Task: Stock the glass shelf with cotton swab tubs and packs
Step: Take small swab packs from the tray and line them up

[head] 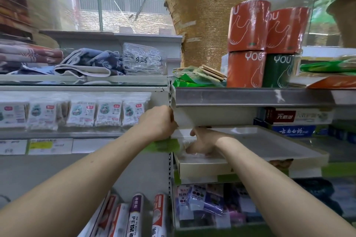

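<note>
Several cotton swab packs (81, 113) stand in a row on the glass shelf (77, 134) at the left. My left hand (157, 122) is at the white shelf upright (170, 100); its fingers go behind the upright's edge and are hidden. My right hand (202, 143) reaches into the neighbouring bay, thumb raised. Its fingers curl on a clear plastic pack (185, 145) at the left end of a grey shelf tray (269, 144). What the pack holds is blurred.
Folded towels (90, 61) and a bagged stack lie on the top left shelf. Orange and green rolls (248, 27) stand on the metal shelf at upper right. Toothpaste boxes (294, 117) sit at the right, cling-film rolls (136, 215) below.
</note>
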### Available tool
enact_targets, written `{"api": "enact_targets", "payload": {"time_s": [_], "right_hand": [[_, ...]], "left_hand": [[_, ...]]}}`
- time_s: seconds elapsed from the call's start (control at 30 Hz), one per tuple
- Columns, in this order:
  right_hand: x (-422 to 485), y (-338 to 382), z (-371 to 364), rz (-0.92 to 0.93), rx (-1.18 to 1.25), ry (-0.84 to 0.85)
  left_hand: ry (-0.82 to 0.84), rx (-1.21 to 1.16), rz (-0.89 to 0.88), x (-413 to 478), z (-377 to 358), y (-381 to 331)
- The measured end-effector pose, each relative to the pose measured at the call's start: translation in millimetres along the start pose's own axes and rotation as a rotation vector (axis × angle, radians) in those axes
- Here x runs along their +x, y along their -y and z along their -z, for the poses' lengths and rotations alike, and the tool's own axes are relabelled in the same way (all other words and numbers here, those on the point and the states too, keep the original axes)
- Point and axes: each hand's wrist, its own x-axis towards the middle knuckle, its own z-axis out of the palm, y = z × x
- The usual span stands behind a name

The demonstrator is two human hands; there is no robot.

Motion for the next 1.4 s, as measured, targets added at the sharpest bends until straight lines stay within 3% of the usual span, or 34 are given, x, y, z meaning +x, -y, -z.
{"api": "enact_targets", "payload": {"time_s": [0.27, 0.5, 0.67, 0.83, 1.13, 1.23, 1.4], "right_hand": [[-4, -15, 6, -0.091, -0.009, 0.017], [-19, 1, 7, -0.068, 0.074, -0.351], [-41, 7, 18, -0.032, 0.497, -0.441], [-64, 10, 19, -0.02, 0.719, -0.57], [-86, 51, -21, 0.03, 1.398, -0.435], [-89, 72, -33, 0.067, 1.294, -0.313], [-89, 98, -49, 0.083, 1.125, -0.301]], "left_hand": [[-0.058, -0.053, 0.016, -16, 11, 0], [-0.003, -0.143, 0.054, -33, 20, -2], [0.093, -0.363, 0.07, -44, 27, 0], [0.187, -0.548, 0.084, -56, 29, 0], [0.259, -0.935, 0.184, -78, 36, 39], [0.24, -1.131, 0.229, -88, 39, 58], [0.141, -1.329, 0.303, -101, 51, 90]]}}
